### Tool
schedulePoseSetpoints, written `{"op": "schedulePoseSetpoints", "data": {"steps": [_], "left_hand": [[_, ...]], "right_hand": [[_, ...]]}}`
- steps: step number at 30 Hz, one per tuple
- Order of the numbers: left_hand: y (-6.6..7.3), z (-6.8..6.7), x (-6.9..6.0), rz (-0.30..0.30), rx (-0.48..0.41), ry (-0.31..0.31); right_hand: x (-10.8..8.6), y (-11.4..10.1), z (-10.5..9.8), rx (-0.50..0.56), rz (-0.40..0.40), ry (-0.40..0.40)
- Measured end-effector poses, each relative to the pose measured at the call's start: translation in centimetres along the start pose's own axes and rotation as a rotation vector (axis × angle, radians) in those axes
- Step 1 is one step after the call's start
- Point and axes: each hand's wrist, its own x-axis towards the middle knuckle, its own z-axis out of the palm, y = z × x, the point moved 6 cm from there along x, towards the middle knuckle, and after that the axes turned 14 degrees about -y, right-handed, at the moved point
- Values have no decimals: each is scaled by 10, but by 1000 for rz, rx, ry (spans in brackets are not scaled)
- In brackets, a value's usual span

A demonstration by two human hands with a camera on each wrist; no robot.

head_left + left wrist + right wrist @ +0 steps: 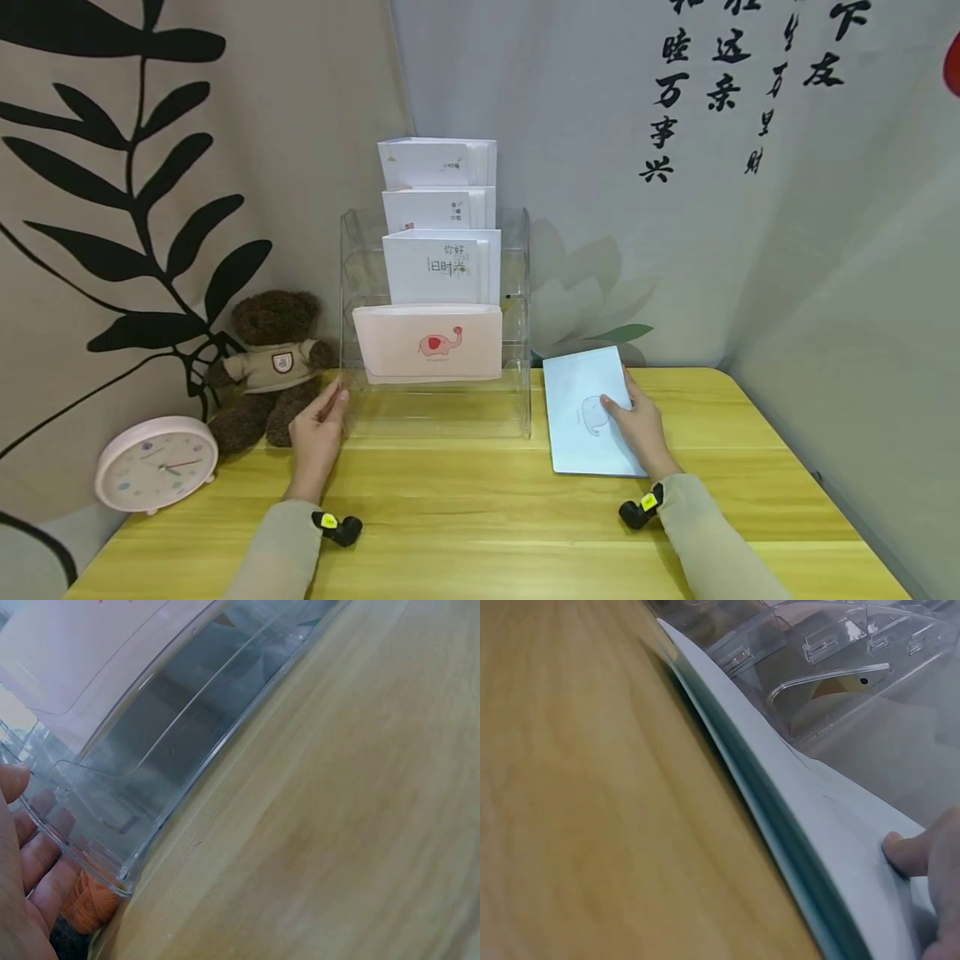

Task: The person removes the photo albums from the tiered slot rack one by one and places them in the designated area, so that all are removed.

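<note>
The left hand (318, 433) pinches the left side of a clear rack (517, 400) by the back edge of the table (480, 517), thumb and fingers on opposite faces. Right of the rack, towards the back right corner, the right hand (643, 425) pinches a pale blue notebook (573, 408) by its right edge, thumb on the cover. In the rack, a pink notebook (397, 342) stands before white ones. A clock (157, 465) stands at the left edge, beside a teddy bear (273, 367).

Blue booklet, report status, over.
Right grip holds booklet, right of rack. Left grip at rack's left edge. Possible obstacle: pink card at rack's front.
</note>
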Motion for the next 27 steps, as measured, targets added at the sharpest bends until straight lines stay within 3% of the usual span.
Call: {"op": "schedulePoseSetpoints", "data": {"steps": [8,16,27], "left_hand": [[-1,0,1,6,2,-1],[-3,0,1,-4,9,-8],[0,0,-1,-22,-11,-22]], "right_hand": [[-2,-4,4,-23,15,2],[-4,-14,18,-155,-3,-9],[-6,-19,22,-276,-38,70]]}}
